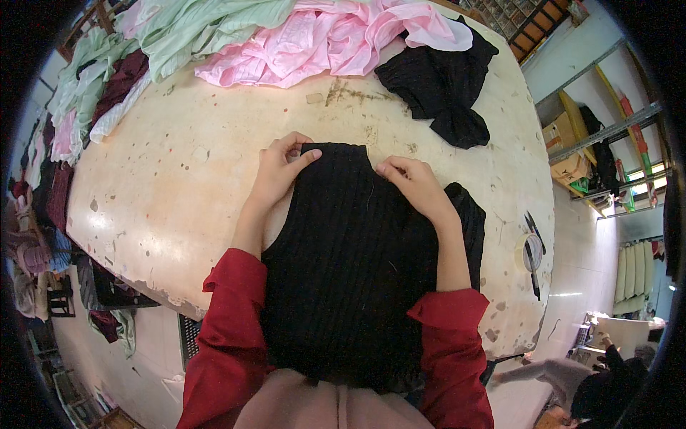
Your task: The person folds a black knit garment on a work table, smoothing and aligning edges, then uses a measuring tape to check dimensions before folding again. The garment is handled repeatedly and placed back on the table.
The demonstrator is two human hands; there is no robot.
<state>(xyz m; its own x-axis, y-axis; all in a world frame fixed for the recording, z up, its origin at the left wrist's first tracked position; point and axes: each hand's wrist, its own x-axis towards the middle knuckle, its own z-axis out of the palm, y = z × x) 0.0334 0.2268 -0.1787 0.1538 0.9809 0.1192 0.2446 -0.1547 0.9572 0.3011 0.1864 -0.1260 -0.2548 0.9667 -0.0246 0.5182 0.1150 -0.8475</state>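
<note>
A black ribbed garment [343, 257] lies spread on the worn, stained table [177, 187], its lower end close to my body. My left hand [286, 163] pinches its upper left corner between thumb and fingers. On the other side, my right hand [410, 179] has its thumb and fingertips at the garment's upper right edge, a little below the narrow top. Light threads show on the black cloth. A further gathered piece of black fabric [467, 225] shows beyond my right forearm; whether it belongs to the same garment I cannot tell.
Pink garments [321, 48], pale green ones [214, 27] and another black garment [450, 80] lie along the far side. Near the right edge are a tape roll [528, 253], small black thread snips [535, 230] and a black pen [534, 273]. A person [605, 381] is at lower right.
</note>
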